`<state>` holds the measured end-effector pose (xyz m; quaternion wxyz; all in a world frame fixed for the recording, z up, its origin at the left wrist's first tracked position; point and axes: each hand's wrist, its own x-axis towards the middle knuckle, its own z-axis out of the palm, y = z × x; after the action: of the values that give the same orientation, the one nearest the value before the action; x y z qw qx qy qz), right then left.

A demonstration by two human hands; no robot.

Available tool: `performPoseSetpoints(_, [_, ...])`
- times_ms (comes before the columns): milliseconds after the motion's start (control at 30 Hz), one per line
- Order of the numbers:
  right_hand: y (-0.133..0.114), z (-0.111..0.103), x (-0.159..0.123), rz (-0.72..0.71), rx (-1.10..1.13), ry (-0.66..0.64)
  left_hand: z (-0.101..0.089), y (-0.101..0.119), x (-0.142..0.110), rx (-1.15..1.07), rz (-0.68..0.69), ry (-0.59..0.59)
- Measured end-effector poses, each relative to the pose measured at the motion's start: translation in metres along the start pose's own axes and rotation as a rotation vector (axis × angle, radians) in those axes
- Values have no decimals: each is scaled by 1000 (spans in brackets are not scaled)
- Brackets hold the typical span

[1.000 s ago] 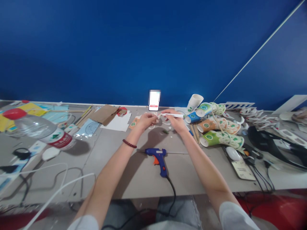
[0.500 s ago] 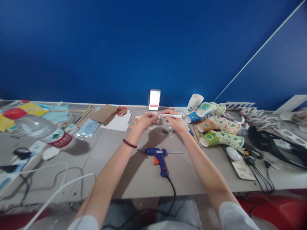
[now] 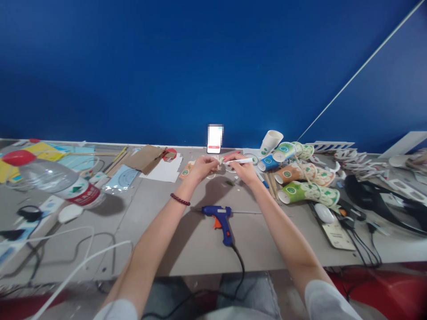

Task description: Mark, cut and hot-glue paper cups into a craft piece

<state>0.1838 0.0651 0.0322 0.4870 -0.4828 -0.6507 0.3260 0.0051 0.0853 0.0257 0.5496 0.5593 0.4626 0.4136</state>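
My right hand (image 3: pixel 244 169) is closed around a white pen (image 3: pixel 245 161), its tip pointing left toward my other hand. My left hand (image 3: pixel 205 167) pinches a small pale piece (image 3: pixel 220 163), too small to name, close to the pen's tip. Whether the tip touches it I cannot tell. Just left of my left hand, partly hidden by it, lies an orange-patterned paper piece (image 3: pixel 187 170). Below both hands, between my forearms, a blue hot glue gun (image 3: pixel 218 215) with an orange trigger lies on the table.
A lit phone (image 3: pixel 215 140) leans against the blue wall. Several paper cups (image 3: pixel 293 174) lie stacked at right, near a white cup (image 3: pixel 271 141). Brown cardboard (image 3: pixel 147 158) and white paper (image 3: pixel 165 171) lie at left, beyond a plastic bottle (image 3: pixel 63 180) and a power strip (image 3: pixel 33 226).
The pen has tilted and shifted slightly within my right hand. My left hand keeps its pinch on the small piece. The things on the table have not moved.
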Motion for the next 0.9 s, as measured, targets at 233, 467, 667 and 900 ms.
performPoseSetpoints(233, [-3,-1,0,-25,4,8,2,1,-2,-11,-8,-3])
performPoseSetpoints(467, [0,1,1,-40,-19,-1,1,3,-3,-27,2,-25])
performPoseSetpoints(667, [-1,1,0,-28,-26,-4,0,2,-3,-32,3,-5])
performPoseSetpoints(900, [-1,1,0,-24,-35,-12,0,4,-4,-5,-2,7])
